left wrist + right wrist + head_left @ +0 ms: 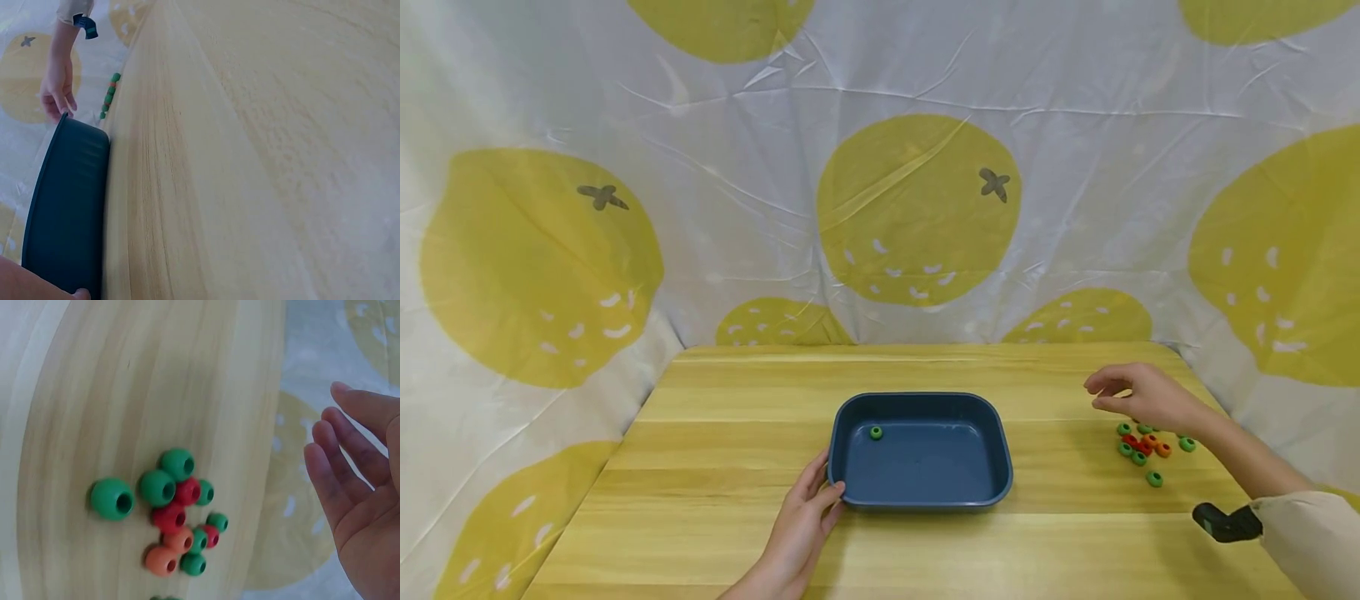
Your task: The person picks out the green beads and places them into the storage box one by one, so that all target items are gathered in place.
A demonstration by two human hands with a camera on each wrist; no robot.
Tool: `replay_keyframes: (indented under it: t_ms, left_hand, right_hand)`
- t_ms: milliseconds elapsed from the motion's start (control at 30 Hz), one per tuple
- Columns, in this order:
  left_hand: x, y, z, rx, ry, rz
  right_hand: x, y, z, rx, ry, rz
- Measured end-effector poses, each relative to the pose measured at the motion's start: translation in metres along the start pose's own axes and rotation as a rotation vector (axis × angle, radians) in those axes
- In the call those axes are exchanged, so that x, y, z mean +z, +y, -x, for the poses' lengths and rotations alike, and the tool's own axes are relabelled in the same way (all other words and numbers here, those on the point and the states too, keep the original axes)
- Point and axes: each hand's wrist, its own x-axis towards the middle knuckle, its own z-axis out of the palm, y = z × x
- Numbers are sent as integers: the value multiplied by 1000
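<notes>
A dark blue rectangular tray [925, 472] stands on the wooden table, with one green bead [876, 433] inside near its back left. My left hand [800, 518] grips the tray's left front corner, thumb over the rim. Off to the right, my right hand [1138, 397] hovers above a cluster of beads with its fingers loosely bent; the right wrist view shows nothing held in it. Green, red and orange beads, each with a hole, make up that cluster, among them a red bead [169, 518] and an orange bead [160, 560]. One green bead [112, 499] lies slightly apart.
The wooden table [730, 467] reaches back to a white curtain [1075, 183] printed with yellow fruit, which also hangs at both sides. A black strap [1225, 522] sits at the right sleeve's cuff.
</notes>
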Motion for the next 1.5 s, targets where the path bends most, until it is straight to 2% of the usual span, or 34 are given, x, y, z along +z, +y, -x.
replay_keyframes:
  t_ms: [167, 500, 767, 933, 1033, 1233, 1500]
  left_hand:
    - [-2, -2, 0, -6, 2, 7]
    - [-2, -2, -1, 0, -10, 4]
    - [-1, -2, -1, 8, -11, 0]
    - [-2, -2, 0, 2, -15, -1]
    - [-2, -2, 0, -4, -10, -2]
    - [-1, -2, -1, -3, -7, -2]
    - [-2, -2, 0, -6, -3, 1]
  right_hand:
    - [-5, 15, 15, 44, 41, -21]
    - [-21, 36, 40, 170, 73, 63]
    - [-26, 64, 63, 200, 117, 95]
    - [-27, 84, 81, 292, 135, 140]
    - [-26, 94, 88, 341, 134, 139]
    - [-16, 109, 98, 362, 92, 130]
    - [-5, 109, 101, 390, 76, 62]
